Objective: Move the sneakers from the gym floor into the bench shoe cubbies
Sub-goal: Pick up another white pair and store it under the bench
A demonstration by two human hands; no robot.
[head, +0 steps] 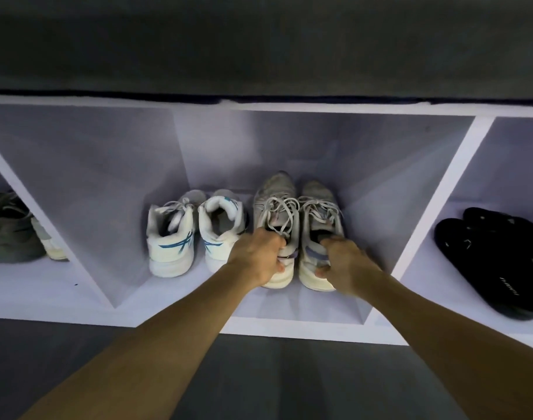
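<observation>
Left hand [259, 256] and right hand [344, 262] grip grey sneakers [298, 213] beside cubby wall [435, 192].

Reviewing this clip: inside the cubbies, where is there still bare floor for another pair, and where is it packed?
Middle cubby: bare floor left of the white sneakers, up to the divider. Its right half is crowded: the grey sneakers, gripped by the left hand and right hand, sit beside the white pair. Left cubby: bare strip before the dark shoes. Right cubby: bare floor left of the black slippers.

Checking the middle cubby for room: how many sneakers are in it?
4. Two white sneakers stand left, two grey sneakers right, one held by the left hand, one by the right hand. None looks hidden.
</observation>
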